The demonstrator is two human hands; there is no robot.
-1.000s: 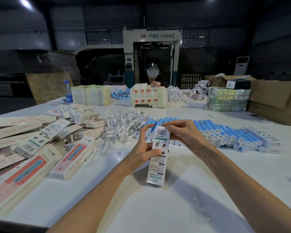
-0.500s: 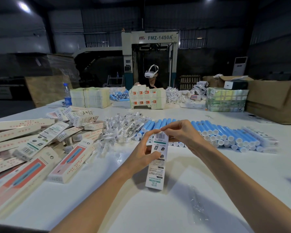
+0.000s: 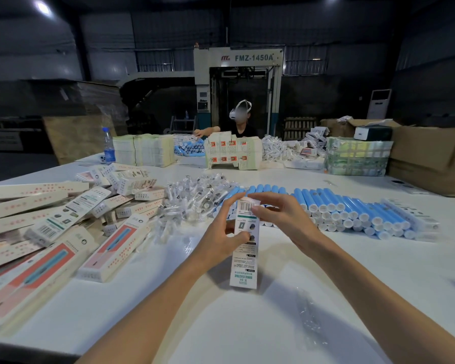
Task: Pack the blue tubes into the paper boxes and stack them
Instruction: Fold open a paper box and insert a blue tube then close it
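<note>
I hold a long white paper box (image 3: 244,258) upright over the white table (image 3: 221,324), its barcode end at the top. My left hand (image 3: 221,232) grips the box's upper half from the left, thumb on its front. My right hand (image 3: 281,219) pinches the top end flap with thumb and fingers. A wide heap of blue tubes (image 3: 339,211) with white caps lies just behind my hands, stretching right. Packed boxes (image 3: 111,253) with pink and blue fronts lie in a loose pile at the left.
Clear plastic packets (image 3: 192,198) are heaped between the boxes and tubes. Across the table a person (image 3: 237,122) works behind flat box stacks (image 3: 142,151). A water bottle (image 3: 107,145) stands far left, cardboard cartons (image 3: 431,158) at the right.
My hands and the box have stayed nearly in place. My right fingers have shifted on the top flap, pressing it down toward the box end. The person opposite has lifted their head.
</note>
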